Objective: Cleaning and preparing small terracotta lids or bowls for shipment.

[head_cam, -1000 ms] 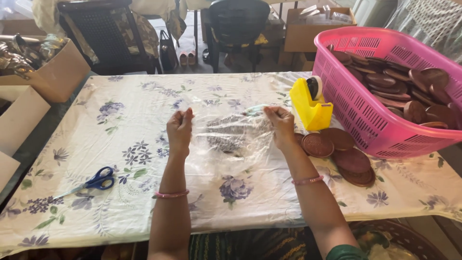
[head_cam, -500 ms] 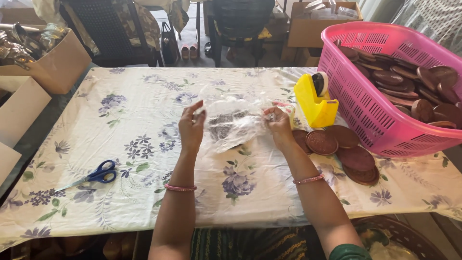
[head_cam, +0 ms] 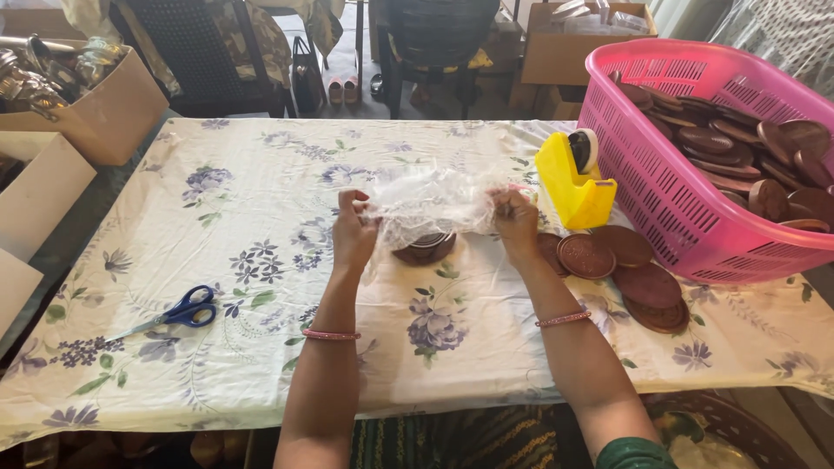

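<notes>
Two hands: left hand [head_cam: 354,227] and right hand [head_cam: 514,217] each pinch the film [head_cam: 430,201] ends.
Under film: brown disc [head_cam: 424,248].
Risk: thin film may tear or slip, disc sliding out.

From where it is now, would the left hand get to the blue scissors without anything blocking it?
Probably yes: only bare floral tablecloth lies between the left hand and the blue scissors, but that hand's grip is on the clear plastic wrap.

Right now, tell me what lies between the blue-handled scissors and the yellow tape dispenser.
In the head view: both hands, left hand and right hand, stretching crinkled clear plastic film over brown discs.
</notes>
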